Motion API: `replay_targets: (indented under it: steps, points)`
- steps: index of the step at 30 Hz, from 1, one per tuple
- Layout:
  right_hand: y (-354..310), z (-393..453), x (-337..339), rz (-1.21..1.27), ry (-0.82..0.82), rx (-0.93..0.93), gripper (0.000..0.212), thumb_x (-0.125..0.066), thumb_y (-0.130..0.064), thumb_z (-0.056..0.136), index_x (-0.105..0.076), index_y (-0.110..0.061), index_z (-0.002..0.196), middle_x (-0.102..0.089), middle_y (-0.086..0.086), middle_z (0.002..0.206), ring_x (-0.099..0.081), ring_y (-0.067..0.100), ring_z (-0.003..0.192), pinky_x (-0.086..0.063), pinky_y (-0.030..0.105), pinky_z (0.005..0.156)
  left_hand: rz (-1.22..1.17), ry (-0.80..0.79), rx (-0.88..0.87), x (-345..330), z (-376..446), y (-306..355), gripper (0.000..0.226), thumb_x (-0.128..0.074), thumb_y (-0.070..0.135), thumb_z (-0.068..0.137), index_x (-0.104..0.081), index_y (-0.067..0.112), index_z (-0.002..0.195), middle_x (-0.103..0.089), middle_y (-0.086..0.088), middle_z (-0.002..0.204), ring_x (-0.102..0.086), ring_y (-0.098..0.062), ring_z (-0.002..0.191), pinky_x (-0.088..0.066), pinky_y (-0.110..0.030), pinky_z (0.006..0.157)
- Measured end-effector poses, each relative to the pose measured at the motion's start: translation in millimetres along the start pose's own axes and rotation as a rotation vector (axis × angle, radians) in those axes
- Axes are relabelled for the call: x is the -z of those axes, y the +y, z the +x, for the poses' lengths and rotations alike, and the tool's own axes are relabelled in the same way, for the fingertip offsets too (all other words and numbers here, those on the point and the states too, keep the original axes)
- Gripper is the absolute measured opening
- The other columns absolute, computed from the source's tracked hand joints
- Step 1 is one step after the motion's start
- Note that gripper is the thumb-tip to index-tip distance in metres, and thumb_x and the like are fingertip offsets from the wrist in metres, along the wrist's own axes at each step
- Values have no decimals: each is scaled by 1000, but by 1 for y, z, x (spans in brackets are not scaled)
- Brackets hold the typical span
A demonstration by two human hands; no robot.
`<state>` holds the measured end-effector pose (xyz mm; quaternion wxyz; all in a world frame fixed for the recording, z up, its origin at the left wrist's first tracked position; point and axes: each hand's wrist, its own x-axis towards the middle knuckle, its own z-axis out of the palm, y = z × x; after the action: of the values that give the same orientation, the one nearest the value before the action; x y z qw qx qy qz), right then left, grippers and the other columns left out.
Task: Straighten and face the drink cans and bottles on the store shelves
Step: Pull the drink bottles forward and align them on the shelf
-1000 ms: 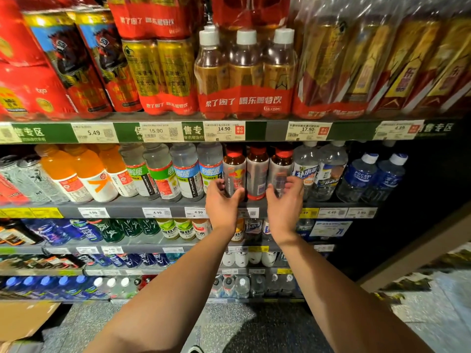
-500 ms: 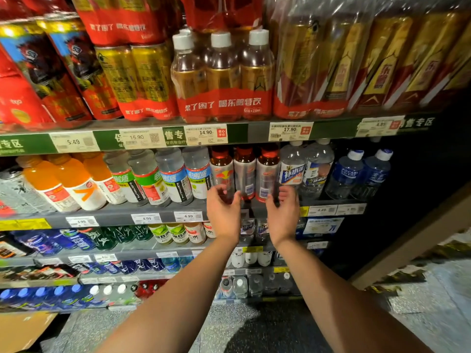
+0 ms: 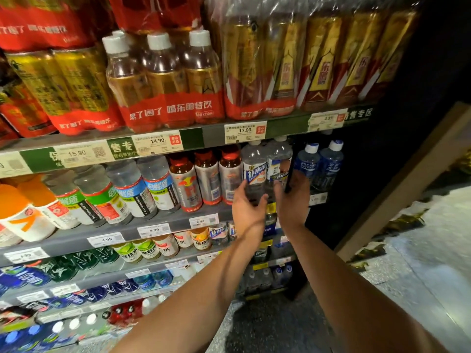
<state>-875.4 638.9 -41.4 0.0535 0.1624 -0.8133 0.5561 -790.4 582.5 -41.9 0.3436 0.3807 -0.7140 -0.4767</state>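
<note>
- My left hand (image 3: pixel 248 208) gripped the clear plastic bottle with blue-white label (image 3: pixel 254 171).
- My right hand (image 3: pixel 293 200) gripped the matching clear bottle (image 3: pixel 279 163) at its 3 o'clock.

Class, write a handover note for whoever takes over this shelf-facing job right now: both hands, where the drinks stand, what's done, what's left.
Left hand grips the left clear bottle; right hand grips the right clear bottle. Both stand upright on the middle shelf.
Done: both clear labels face out.
Left: blue bottles beside them, two red-cap bottles that seem to show barcodes, and the lower shelves.
</note>
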Motion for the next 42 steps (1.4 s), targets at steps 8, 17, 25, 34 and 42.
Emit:
replay_targets:
  steps: [8,17,25,34,42]
  points:
    - [6,30,2,52,-208,28,51,-69,-28,88,-47,-16,133,-62,1,123,-59,16,112,-44,21,88,-64,223,124,-34,2,10,54,-68,15,90,-47,10,140,-57,-8,135,-55,-22,124,-45,-38,107]
    - [23,40,8,-42,-313,37,76,-69,-29,87,-27,-13,148,-56,10,134,-57,27,119,-51,38,93,-83,336,135,-64,2,18,59,-70,16,89,-44,8,141,-50,-7,134,-51,-21,125,-43,-34,108]
    - [24,42,10,-81,-323,65,68,-59,-25,94,-24,-11,150,-55,14,135,-58,31,117,-50,39,91,-58,349,173,-79,12,22,59,-64,14,92,-39,9,145,-54,-9,139,-52,-23,129,-42,-40,110]
    - [36,47,9,-97,-312,127,77,-63,-40,91,-21,-15,151,-57,13,134,-60,31,114,-52,36,86,73,344,109,-79,26,9,64,-68,30,90,-40,15,145,-56,-4,137,-54,-18,126,-47,-40,106]
    - [25,50,-5,-319,-227,140,90,-75,-47,78,-28,-9,146,-48,15,139,-60,33,114,-56,39,76,113,381,126,-77,33,1,56,-73,36,84,-53,19,135,-68,2,120,-64,-13,110,-54,-36,94]
